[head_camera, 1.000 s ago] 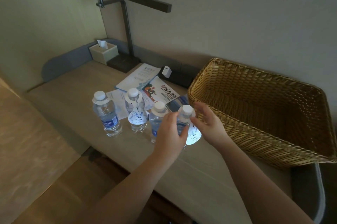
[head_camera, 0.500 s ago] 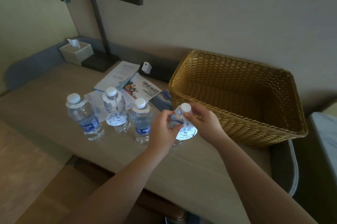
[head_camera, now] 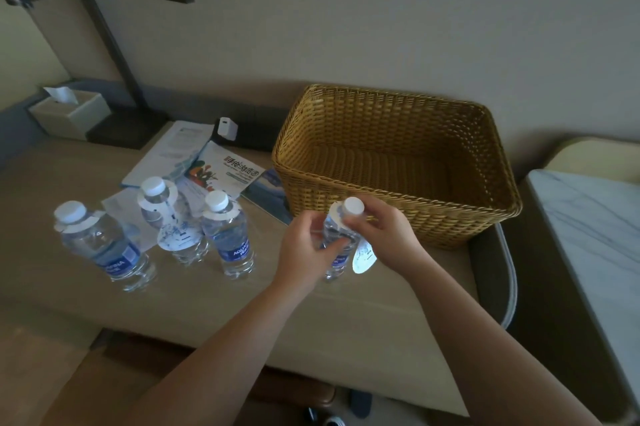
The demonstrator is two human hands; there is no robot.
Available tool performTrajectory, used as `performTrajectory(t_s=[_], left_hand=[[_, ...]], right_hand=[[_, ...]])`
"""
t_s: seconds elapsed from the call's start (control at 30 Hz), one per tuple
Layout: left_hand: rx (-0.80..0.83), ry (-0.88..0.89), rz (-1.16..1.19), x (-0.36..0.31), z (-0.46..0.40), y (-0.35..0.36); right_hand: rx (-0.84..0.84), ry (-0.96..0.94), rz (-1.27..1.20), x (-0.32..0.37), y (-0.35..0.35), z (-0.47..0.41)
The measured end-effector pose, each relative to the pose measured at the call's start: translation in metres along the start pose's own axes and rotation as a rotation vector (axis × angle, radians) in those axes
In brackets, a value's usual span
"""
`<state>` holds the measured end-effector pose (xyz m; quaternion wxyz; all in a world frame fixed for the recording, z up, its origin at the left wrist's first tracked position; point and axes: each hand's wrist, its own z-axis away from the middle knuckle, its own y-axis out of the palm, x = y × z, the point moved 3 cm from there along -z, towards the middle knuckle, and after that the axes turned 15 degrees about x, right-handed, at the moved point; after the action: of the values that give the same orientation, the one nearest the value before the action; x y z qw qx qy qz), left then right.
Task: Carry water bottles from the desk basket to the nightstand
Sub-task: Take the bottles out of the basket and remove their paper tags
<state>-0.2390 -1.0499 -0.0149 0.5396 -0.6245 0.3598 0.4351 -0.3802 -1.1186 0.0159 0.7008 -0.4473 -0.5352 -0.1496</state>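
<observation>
head view: both hands clasped one water bottle (head_camera: 341, 235) upright on counter (head_camera: 214, 307) just before wicker basket (head_camera: 398, 162); left hand (head_camera: 308, 252) grip closed round body, right hand (head_camera: 384, 235) grip closed at neck; three other bottles (head_camera: 228, 235) stood apart to left

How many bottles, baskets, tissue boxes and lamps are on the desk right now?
Bottles: 4, one held in both the left hand and right hand
Basket: 1
Tissue box: 1
Lamp: 1
Total: 7
</observation>
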Motion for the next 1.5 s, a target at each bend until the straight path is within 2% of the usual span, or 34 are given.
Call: performTrajectory(t_s=[0.2,0.3,0.37,0.53,0.7,1.17,1.3,1.5], left_hand=[[0.131,-0.05,0.05,0.002,-0.004,0.006],[0.194,-0.003,0.071,-0.004,-0.01,0.007],[0.244,0.025,0.035,-0.007,-0.013,0.008],[0.27,0.003,0.027,0.003,-0.018,0.008],[0.258,-0.027,0.016,0.003,-0.016,0.006],[0.216,-0.012,-0.032,0.001,-0.013,0.007],[0.177,0.0,-0.062,-0.001,-0.011,0.01],[0.127,0.02,-0.097,0.001,-0.013,0.012]], right_hand=[[0.069,0.026,0.038,-0.001,-0.01,-0.001],[0.072,0.056,-0.006,-0.007,-0.019,0.006],[0.069,0.122,0.007,-0.016,-0.026,0.013],[0.217,0.284,-0.042,-0.041,-0.023,0.033],[0.126,0.211,-0.31,-0.039,-0.026,0.044],[0.008,0.008,-0.495,0.002,-0.028,0.038],[-0.08,0.041,-0.524,-0.008,-0.03,0.045],[-0.236,0.238,-0.607,-0.066,-0.037,0.087]])
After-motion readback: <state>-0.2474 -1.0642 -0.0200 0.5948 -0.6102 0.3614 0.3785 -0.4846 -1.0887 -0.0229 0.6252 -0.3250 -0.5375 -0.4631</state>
